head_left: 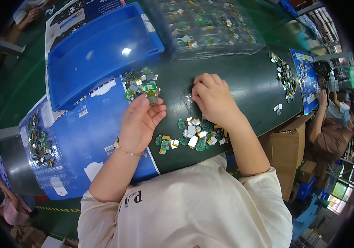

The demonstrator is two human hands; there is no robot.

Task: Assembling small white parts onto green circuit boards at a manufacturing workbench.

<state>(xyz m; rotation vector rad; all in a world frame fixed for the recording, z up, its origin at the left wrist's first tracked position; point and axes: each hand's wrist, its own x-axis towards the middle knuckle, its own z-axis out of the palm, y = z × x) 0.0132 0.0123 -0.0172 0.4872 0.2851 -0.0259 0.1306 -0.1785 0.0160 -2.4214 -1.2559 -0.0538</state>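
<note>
Circuit-board module (150,88), green with a silver block, was just off the right end of the blue bin (94,45), on the person's side. Beneath everything, the dark tabletop (251,84) stretched rightward from the bin; a stray forearm could have swept loose parts over its near edge. The bin itself showed only a tiny ring-like speck inside, and a bright patch that may have been glare. Right of the bin, clear plastic packaging (222,53) enclosed more boards and silver pieces; a knock might have jumbled them. A loose heap (192,129) of boards and silver blocks lay nearer the person, right of the bin, and a smaller cluster (134,88) lay just beside its right end, where pieces could have mixed if nudged.

The two hands were apart. The left hand (137,124) pinched the module by thumb and fingers, so a loosened grip might have dropped it into the cluster. The right hand (215,97), farther right of the bin, had curled fingers near translucent scraps (188,99); whether it gripped anything could not be told.
</note>
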